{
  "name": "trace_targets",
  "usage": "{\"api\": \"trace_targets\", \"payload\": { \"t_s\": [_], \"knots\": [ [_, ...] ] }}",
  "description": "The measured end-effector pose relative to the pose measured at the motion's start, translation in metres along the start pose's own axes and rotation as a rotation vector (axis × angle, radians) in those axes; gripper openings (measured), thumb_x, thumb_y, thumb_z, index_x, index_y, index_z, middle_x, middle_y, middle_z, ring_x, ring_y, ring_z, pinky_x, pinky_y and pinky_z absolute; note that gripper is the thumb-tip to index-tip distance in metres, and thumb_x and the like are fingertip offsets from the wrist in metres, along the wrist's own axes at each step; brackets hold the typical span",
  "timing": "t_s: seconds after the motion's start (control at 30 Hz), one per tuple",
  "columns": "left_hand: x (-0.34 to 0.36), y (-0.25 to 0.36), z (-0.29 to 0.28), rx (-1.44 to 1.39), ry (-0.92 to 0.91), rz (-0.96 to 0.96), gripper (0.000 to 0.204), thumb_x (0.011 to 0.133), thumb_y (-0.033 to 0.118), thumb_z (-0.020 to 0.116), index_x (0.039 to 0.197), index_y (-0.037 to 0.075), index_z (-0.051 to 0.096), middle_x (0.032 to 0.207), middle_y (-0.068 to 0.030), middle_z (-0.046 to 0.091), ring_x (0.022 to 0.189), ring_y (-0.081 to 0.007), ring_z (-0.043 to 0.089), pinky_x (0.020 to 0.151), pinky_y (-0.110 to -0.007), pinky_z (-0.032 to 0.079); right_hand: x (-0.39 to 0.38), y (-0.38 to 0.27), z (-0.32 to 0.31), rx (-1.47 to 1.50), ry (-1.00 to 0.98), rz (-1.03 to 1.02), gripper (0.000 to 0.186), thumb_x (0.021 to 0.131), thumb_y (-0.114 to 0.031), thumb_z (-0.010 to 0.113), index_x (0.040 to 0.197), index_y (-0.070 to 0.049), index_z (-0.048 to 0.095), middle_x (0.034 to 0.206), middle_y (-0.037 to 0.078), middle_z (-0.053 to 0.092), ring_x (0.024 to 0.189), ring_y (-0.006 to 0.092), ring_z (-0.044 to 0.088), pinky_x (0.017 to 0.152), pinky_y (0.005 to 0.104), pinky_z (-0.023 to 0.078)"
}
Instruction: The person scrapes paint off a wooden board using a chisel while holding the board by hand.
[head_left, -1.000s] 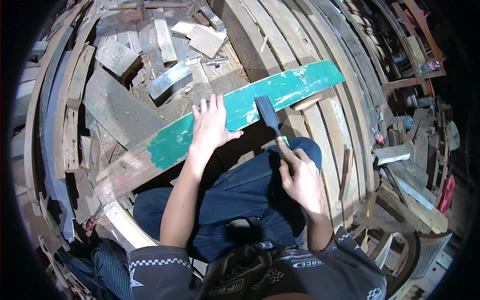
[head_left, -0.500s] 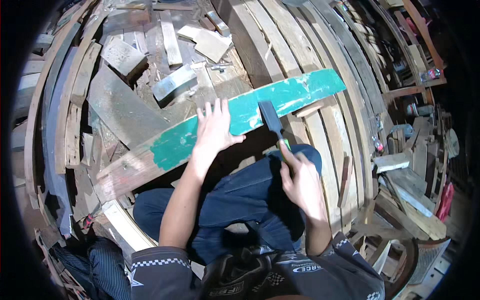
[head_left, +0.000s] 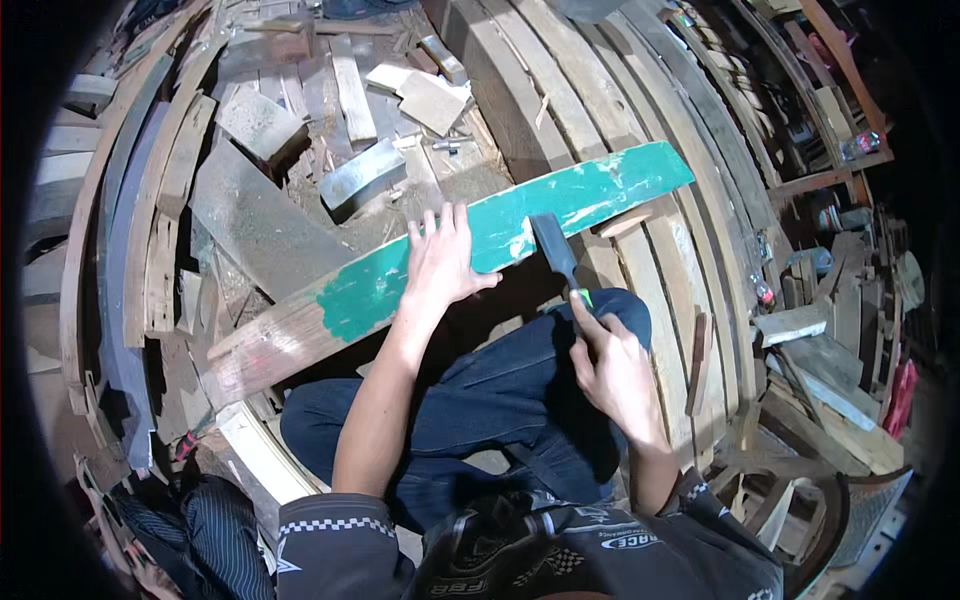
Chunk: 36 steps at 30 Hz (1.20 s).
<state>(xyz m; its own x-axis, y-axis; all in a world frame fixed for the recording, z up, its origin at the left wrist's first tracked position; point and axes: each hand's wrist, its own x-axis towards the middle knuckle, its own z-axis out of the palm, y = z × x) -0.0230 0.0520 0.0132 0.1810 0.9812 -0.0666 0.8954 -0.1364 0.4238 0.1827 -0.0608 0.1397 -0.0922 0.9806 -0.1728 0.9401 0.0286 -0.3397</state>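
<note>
Littered floor [head_left: 462, 178], hands [head_left: 440, 264] splayed left, curled right

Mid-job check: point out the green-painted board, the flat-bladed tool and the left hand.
Green-painted board [head_left: 500, 228]: head view, on its painted face, near mid-length.
Flat-bladed tool [head_left: 555, 250]: head view, on its dark blade.
Left hand [head_left: 440, 262]: head view, on the back of the hand.

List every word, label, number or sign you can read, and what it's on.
Dark shirt: pale lettering in an oval; I won't copy out printed words.
Shirt front, lower middle: more lettering, dim and partly shadowed; likewise not copied.
Plastic bottle, far right: any print is too small to read.
Green board and scraper: none visible.
</note>
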Motion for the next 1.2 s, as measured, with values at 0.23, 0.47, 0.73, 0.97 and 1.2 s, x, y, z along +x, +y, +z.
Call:
{"api": "trace_targets", "payload": {
  "t_s": [0.23,0.47,0.73,0.97,1.2],
  "knots": [
    [0.001,0.004,-0.005,0.002,0.0,-0.001,0.117,0.058,0.049,0.092,0.145,-0.006,0.037,0.146,-0.024,0.046,0.136,-0.0427,0.044,0.113,-0.062,0.033,0.016,-0.002,0.008,0.023,0.088,0.017,0.051,0.088,-0.013,0.062,0.138,-0.012,0.061,0.09,0.023,0.065,0.081,0.0423,0.068,0.074,0.0495,0.055],
    [0.008,0.006,-0.009,0.015,-0.025,0.014,0.114,0.056,0.051,0.092,0.141,-0.007,0.04,0.141,-0.023,0.049,0.132,-0.0422,0.047,0.111,-0.062,0.035,0.027,0.006,0.007,0.086,0.129,0.057,0.048,0.088,-0.015,0.064,0.136,-0.016,0.063,0.091,0.023,0.067,0.085,0.0426,0.068,0.077,0.05,0.055],
    [0.002,0.002,0.0,0.031,0.035,0.012,0.114,0.056,0.049,0.092,0.141,-0.008,0.041,0.14,-0.0221,0.051,0.131,-0.0419,0.048,0.11,-0.061,0.035,0.008,-0.002,0.0,0.148,-0.012,0.171,0.047,0.089,-0.012,0.061,0.136,-0.014,0.063,0.081,0.029,0.066,0.079,0.0442,0.068,0.075,0.0507,0.054],
    [0.006,0.001,-0.002,-0.002,-0.058,-0.019,0.115,0.057,0.05,0.092,0.142,-0.007,0.041,0.142,-0.0231,0.05,0.135,-0.0425,0.046,0.111,-0.062,0.036,0.021,0.009,0.031,0.106,0.128,0.024,0.052,0.089,-0.011,0.063,0.14,-0.014,0.059,0.072,0.025,0.063,0.072,0.0432,0.067,0.07,0.0509,0.054],
    [-0.012,0.014,-0.039,0.07,0.039,0.006,0.121,0.055,0.052,0.092,0.143,-0.01,0.038,0.142,-0.027,0.048,0.136,-0.0457,0.04,0.112,-0.063,0.03,0.025,0.001,0.008,0.138,0.059,0.075,0.049,0.089,-0.013,0.063,0.138,-0.016,0.061,0.079,0.026,0.067,0.074,0.0414,0.068,0.071,0.0496,0.054]
  ]
}}
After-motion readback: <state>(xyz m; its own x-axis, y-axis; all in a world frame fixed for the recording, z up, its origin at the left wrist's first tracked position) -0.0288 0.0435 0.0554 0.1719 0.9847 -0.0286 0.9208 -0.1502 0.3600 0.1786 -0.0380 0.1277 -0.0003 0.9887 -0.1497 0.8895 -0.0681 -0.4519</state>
